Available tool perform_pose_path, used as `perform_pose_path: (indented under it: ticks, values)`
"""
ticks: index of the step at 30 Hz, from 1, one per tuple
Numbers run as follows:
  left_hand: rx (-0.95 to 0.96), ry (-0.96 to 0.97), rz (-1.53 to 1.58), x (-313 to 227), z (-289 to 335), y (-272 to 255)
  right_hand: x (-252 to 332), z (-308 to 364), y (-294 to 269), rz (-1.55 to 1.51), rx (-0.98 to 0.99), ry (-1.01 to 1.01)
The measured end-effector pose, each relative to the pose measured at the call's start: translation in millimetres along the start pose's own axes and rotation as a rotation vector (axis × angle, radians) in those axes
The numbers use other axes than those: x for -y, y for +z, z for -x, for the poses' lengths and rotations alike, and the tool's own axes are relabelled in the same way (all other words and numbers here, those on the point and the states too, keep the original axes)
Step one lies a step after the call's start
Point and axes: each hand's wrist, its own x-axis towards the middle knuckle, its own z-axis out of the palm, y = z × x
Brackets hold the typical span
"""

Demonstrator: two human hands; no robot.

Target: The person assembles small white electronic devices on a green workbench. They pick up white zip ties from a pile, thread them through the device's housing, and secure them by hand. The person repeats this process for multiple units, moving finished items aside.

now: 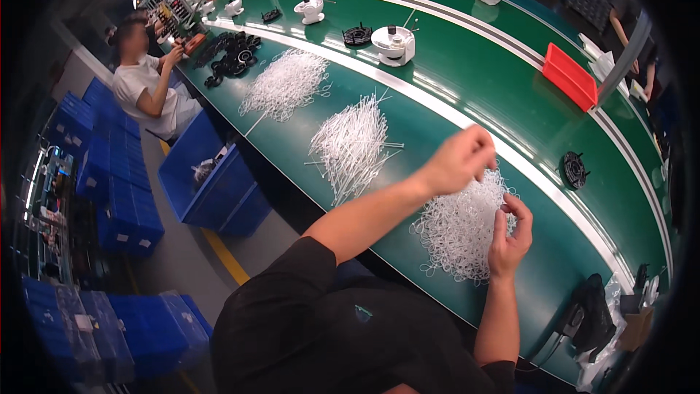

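A heap of thin white plastic loops (463, 230) lies on the green worktop in front of me. Over its far left side is my left hand (461, 159), fingers curled together and slightly blurred; anything in them is too small to make out. My right hand (510, 237) is at the heap's right edge, its thumb and forefinger bent toward each other. Whatever they pinch is hidden against the white loops. To the left lies a pile of straight, thin white strips (354, 144) that look like cable ties. A second heap of white loops (286, 82) sits farther left.
Beyond the worktop, a green conveyor (481, 73) carries white appliance bodies (394, 45), black round parts (574, 169) and a red tray (569, 76). Black parts (232, 55) lie far left, near a seated co-worker (149, 87). A blue bin (211, 175) stands beside the worktop.
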Motion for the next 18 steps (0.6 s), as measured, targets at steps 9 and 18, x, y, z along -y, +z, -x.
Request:
perform_pose_path:
  ticks: [9, 18]
  values:
    - [0.147, -0.164, 0.433, 34.1, 13.0, 33.6, -21.7, 4.7, -0.8, -0.068, 0.042, -0.016]
    - [-0.049, 0.057, -0.053, 62.0, 23.0, 46.5, -10.9, 1.4, -8.3, 0.171, -0.044, -0.038]
